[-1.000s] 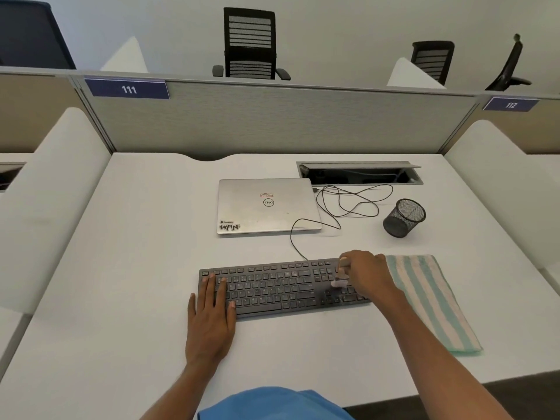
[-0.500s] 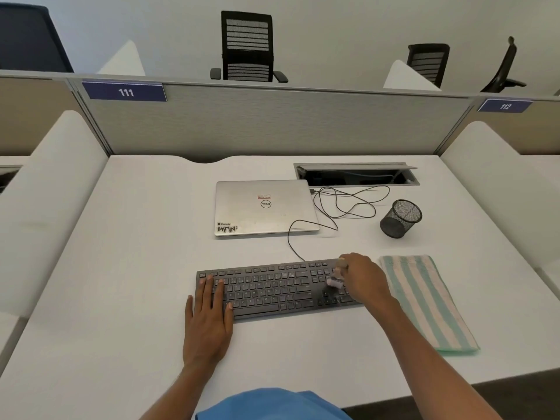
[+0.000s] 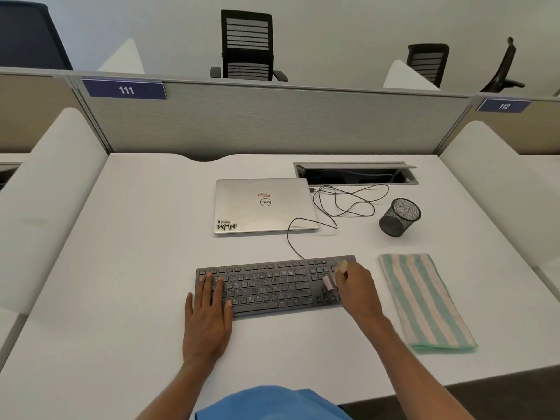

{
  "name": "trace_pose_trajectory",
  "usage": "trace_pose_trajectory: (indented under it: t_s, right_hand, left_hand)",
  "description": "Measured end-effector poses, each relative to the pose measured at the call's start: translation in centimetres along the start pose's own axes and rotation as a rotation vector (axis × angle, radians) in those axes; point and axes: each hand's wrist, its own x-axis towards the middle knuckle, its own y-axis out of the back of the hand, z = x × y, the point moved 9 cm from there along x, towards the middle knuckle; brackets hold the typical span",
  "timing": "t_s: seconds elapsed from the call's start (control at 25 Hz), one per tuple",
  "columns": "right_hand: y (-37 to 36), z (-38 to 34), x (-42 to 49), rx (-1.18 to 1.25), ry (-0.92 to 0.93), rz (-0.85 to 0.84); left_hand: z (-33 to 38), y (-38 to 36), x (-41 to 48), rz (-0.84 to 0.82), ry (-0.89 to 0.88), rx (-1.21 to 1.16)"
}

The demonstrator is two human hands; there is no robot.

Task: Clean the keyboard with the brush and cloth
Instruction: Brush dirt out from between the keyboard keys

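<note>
A dark grey keyboard (image 3: 266,283) lies on the white desk (image 3: 136,268) in front of me. My left hand (image 3: 209,316) rests flat on its left end, fingers straight over the keys. My right hand (image 3: 357,291) grips a small brush (image 3: 328,282) over the right end of the keyboard; the pale bristle end touches the keys near the number pad, and the handle tip sticks out above my fingers. A folded cloth (image 3: 424,301) with green and cream stripes lies on the desk just right of the keyboard, untouched.
A shut silver laptop (image 3: 263,204) lies behind the keyboard, with a looped black cable (image 3: 342,204) running to it. A black mesh pen cup (image 3: 400,216) stands at the right rear. An open cable hatch (image 3: 354,174) sits by the grey partition (image 3: 272,122).
My right hand has shifted the brush slightly left and up across the keys at the right end. My left hand has stayed on the left end.
</note>
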Motion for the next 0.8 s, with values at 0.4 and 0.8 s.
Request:
trace_pose_trajectory:
  t_s: [0.4,0.8]
  right_hand:
    - [0.0,-0.4,0.9,-0.038,-0.03,-0.03]
    - [-0.7,0.1,0.5,-0.176,-0.045,-0.099]
  left_hand:
    - [0.1,0.1,0.0,0.012,-0.012,-0.006]
    - [-0.1,-0.1,0.0,-0.003,-0.004,0.011]
